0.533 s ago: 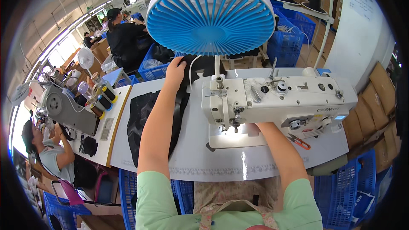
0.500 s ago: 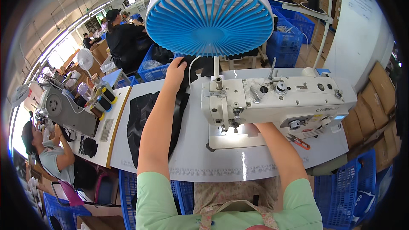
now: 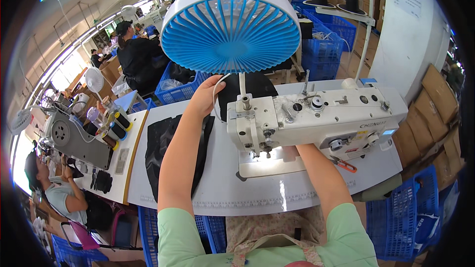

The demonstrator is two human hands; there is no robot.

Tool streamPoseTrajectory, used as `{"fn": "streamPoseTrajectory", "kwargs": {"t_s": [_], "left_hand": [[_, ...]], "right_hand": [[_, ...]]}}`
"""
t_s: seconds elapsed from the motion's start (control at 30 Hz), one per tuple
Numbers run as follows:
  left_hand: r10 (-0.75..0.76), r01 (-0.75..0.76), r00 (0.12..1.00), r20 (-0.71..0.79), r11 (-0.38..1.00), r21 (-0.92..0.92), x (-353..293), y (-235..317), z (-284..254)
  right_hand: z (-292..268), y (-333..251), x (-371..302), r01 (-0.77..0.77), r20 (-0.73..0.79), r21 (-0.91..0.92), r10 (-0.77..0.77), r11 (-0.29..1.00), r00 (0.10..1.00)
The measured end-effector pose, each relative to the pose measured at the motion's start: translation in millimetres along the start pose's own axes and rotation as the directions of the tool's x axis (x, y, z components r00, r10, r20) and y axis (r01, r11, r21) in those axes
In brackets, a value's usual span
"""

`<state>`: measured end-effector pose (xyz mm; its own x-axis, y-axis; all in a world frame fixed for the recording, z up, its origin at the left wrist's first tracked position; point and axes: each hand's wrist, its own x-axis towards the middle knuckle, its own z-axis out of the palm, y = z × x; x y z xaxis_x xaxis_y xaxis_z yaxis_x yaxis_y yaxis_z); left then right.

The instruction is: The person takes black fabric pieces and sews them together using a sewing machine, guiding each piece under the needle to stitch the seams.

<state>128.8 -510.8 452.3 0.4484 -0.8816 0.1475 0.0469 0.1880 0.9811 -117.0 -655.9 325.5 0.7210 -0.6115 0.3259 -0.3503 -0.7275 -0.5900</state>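
My left hand [image 3: 204, 96] reaches over the far side of the table, its fingers closed at the left edge of a black fabric piece [image 3: 255, 88]. That piece lies behind the head of a white sewing machine [image 3: 316, 118], which covers part of it. My right forearm [image 3: 321, 173] passes under the machine's arm; the hand itself is hidden there, its fingers out of sight. Light falls on the machine's bed [image 3: 269, 164] beside it. More black fabric [image 3: 170, 143] lies flat on the table, partly behind my left forearm.
A blue-and-white fan [image 3: 231, 29] hangs over the machine. Orange-handled thread snips [image 3: 345, 164] lie by the machine's base. Blue crates [image 3: 391, 222] stand below the table. At left a co-worker [image 3: 64, 188] sits at another machine [image 3: 74, 131]. Cardboard [image 3: 428, 104] leans at right.
The black fabric behind the machine has shifted right and now lies spread beside my left hand, which has moved slightly nearer. My right forearm stays under the machine's arm. The view has shifted a little.
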Motion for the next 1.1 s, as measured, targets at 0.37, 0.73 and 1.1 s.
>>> {"fn": "streamPoseTrajectory", "kwargs": {"t_s": [0.37,0.73,1.1], "left_hand": [[-0.141,0.133,0.982,-0.126,0.989,-0.071,4.3,-112.7,-68.2],[-0.179,0.014,0.976,0.12,0.611,0.792,-82.0,-109.3,-28.5],[-0.145,-0.545,0.832,0.536,-0.397,0.738,-158.6,-100.7,2.7]], "right_hand": [[8.6,17.3,0.9,0.066,-0.08,0.018,-0.065,0.998,0.995],[27.1,66.2,-40.5,0.098,-0.071,0.038,-0.095,0.994,0.993],[-16.2,17.1,-90.2,0.639,0.396,-0.363,-0.508,0.678,0.765]]}}
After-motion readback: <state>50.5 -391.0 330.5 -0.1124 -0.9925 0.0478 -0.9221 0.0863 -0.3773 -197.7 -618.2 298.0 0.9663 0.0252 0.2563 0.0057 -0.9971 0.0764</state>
